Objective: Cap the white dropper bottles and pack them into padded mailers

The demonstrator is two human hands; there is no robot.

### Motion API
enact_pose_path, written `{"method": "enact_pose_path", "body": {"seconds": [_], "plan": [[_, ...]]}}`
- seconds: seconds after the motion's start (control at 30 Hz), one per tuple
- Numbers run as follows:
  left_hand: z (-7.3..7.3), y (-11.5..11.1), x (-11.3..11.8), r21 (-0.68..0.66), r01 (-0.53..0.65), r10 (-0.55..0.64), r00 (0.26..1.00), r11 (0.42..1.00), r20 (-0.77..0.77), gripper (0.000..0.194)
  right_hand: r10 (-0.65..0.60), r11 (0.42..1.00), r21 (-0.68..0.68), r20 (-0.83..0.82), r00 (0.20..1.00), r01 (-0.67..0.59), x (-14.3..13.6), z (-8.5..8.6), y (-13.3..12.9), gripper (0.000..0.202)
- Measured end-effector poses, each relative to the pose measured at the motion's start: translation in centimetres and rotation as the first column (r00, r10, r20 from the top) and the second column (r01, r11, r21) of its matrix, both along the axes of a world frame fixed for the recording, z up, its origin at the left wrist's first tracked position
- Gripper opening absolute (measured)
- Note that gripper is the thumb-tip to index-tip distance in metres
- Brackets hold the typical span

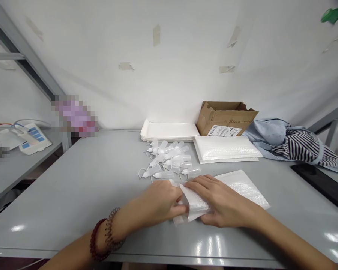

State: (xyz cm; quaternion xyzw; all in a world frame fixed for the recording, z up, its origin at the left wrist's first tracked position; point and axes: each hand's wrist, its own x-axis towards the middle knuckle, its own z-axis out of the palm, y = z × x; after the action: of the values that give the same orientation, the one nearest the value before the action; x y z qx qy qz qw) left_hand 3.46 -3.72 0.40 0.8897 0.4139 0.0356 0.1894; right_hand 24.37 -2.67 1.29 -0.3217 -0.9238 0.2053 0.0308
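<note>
Near the front of the grey table, my left hand [161,199] is closed at the open end of a white bubble mailer [195,202], its fingers gripping clear plastic whose contents are hidden. My right hand [221,200] is wrapped round the same mailer from the right. Another bubble mailer [242,187] lies flat, partly beneath my right forearm. Just beyond my hands is a heap of small translucent bottles [169,159] with thin loops.
At the back are stacked white envelopes [171,131], a cardboard box [226,120] and more bubble mailers [226,148]. Bunched cloth [301,146] and a black object [320,183] lie right. A white device with blue keys [35,138] sits on the left-hand table.
</note>
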Motion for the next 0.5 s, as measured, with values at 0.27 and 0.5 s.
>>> {"method": "enact_pose_path", "body": {"seconds": [0.27,0.5], "plan": [[-2.0,-0.6,1.2,0.152,-0.001,0.009,0.999,0.988,-0.049,0.018,-0.041,0.999,-0.009,-0.069,0.997,0.041,-0.4,-1.0,-0.2,0.065],[-2.2,-0.9,1.3,0.044,0.101,-0.109,0.955,0.994,0.276,0.017,-0.046,0.999,0.020,-0.105,0.993,0.048,-0.2,-1.4,-0.1,0.067]]}}
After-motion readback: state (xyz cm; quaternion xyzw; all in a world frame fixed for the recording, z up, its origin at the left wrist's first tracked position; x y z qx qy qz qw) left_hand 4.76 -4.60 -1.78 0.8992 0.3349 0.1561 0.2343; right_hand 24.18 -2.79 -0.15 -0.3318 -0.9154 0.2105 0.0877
